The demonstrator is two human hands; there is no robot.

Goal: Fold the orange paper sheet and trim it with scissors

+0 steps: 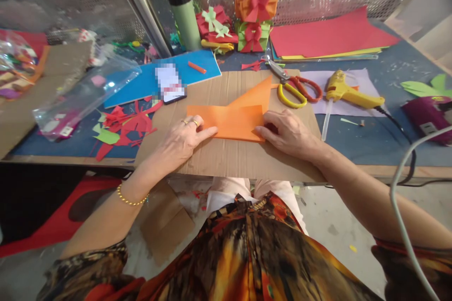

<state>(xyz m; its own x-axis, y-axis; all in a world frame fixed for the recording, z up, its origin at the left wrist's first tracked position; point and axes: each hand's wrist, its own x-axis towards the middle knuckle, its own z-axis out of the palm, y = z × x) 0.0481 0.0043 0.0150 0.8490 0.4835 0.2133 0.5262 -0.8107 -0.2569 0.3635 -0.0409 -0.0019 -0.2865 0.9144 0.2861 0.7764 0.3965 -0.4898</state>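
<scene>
A folded orange paper sheet (235,120) lies on a brown cardboard mat (226,155) at the table's near edge, one corner turned up into a triangle. My left hand (181,138) rests on the cardboard with its index finger stretched out, pressing the paper's lower left part. My right hand (287,132) lies curled at the paper's right edge, fingertips pinching or pressing that edge down.
Scissors with yellow and red handles (294,88) and a yellow glue gun (348,94) lie right of the paper. A phone (169,83), blue sheet (141,82), red scraps (129,124), green bottle (185,16), paper gift boxes (252,23) and stacked coloured sheets (328,35) sit behind. A grey cable (399,188) crosses at right.
</scene>
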